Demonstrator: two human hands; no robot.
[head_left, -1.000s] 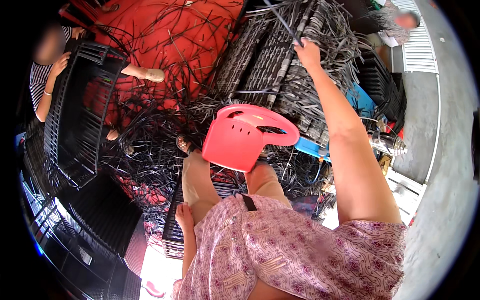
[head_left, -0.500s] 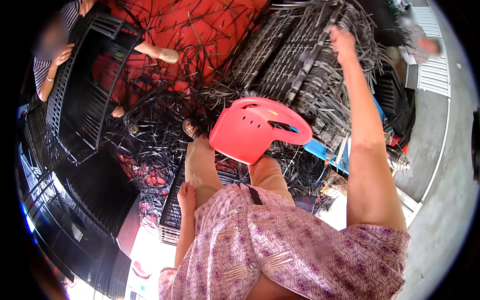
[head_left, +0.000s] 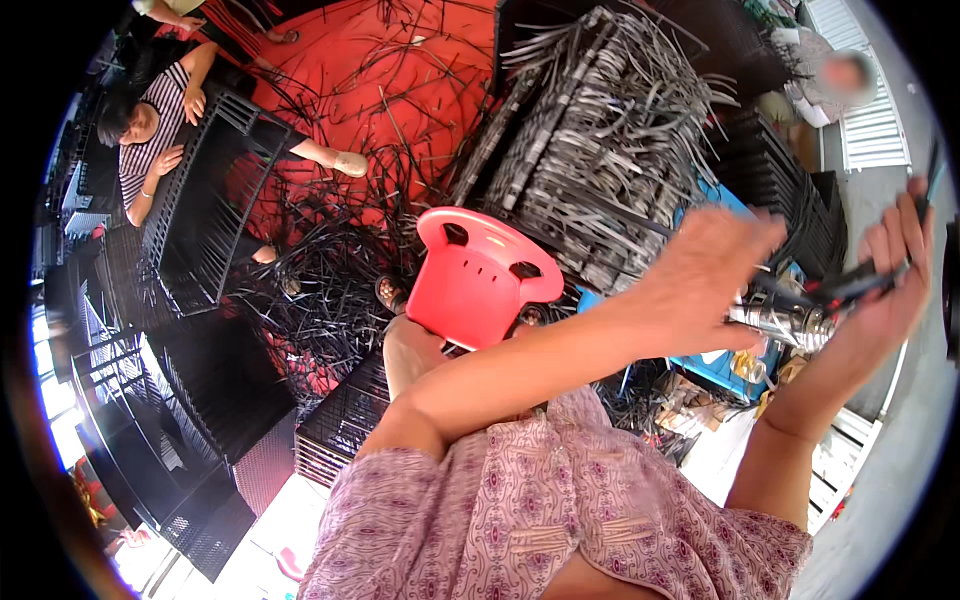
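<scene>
A slim dark, red-handled tool is gripped in the right hand, raised at the right of the view above a shiny metal cylinder. The left hand reaches across toward the same tool, blurred; whether its fingers are closed cannot be told. Below lies a red plastic chair, beyond it a stack of dark woven panels bristling with loose strips. Strips litter the red floor mat, where a seated person works a black frame. Much weaving material appears unused.
</scene>
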